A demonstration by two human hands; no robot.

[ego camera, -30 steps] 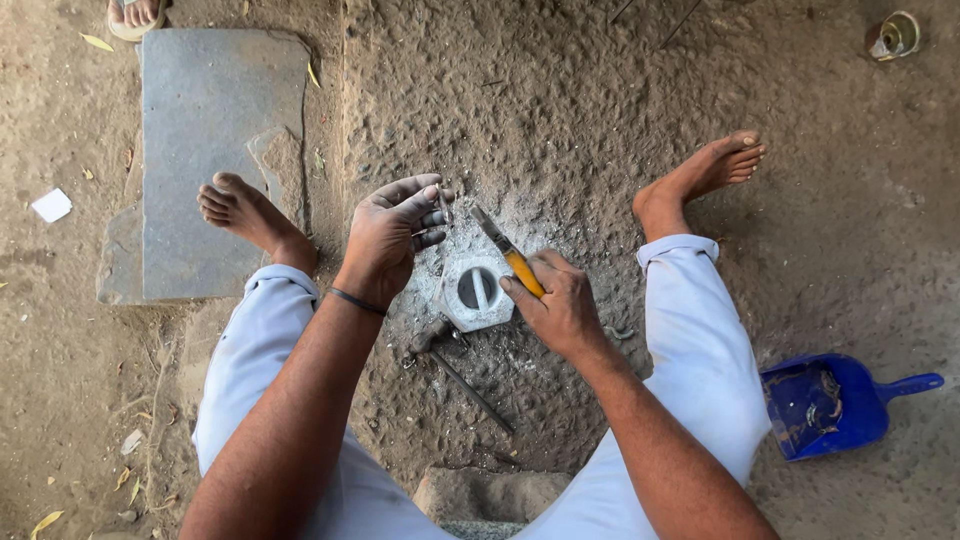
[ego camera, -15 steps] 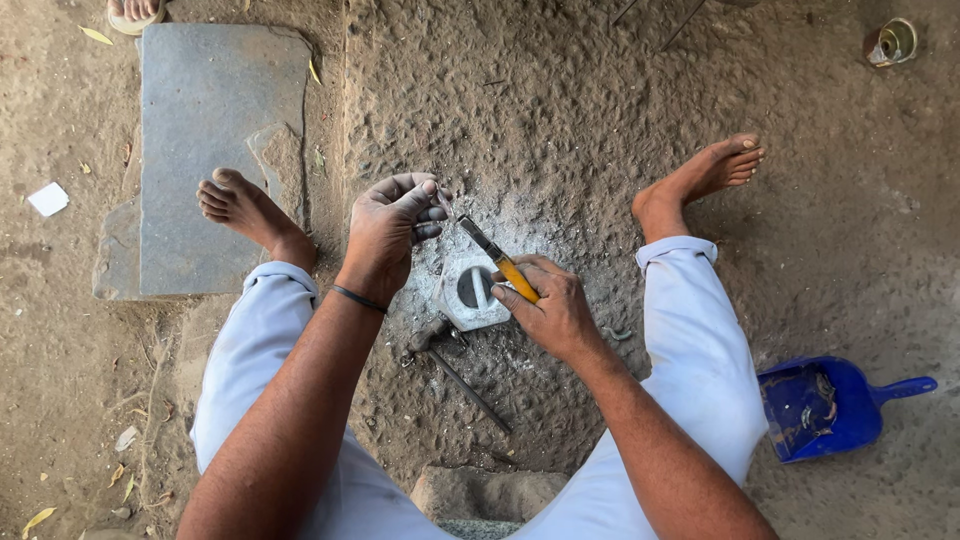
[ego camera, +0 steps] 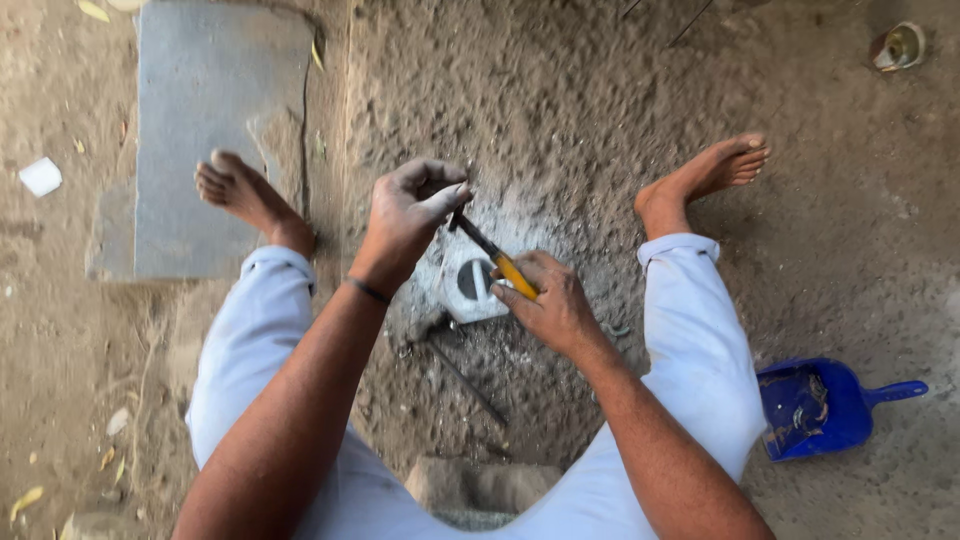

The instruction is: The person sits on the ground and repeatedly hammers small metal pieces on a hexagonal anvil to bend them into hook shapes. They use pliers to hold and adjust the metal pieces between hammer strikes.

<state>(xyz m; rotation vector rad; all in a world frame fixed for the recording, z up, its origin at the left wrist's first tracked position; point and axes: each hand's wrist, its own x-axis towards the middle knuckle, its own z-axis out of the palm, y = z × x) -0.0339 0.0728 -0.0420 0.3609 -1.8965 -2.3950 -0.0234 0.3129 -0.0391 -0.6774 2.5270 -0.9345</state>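
The person sits on bare dirt ground (ego camera: pixel 600 90), legs apart, a grey stone slab (ego camera: pixel 200 120) by the left foot and a blue dustpan (ego camera: pixel 820 405) by the right leg. Between the feet sits a small whitish block (ego camera: pixel 468 290) with a dark hollow, ringed by pale dust, which suggests carving is well underway though unfinished. The right hand (ego camera: pixel 550 305) grips a yellow-handled tool (ego camera: pixel 495 255); the left hand (ego camera: pixel 410 215) is closed around its tip, above the block.
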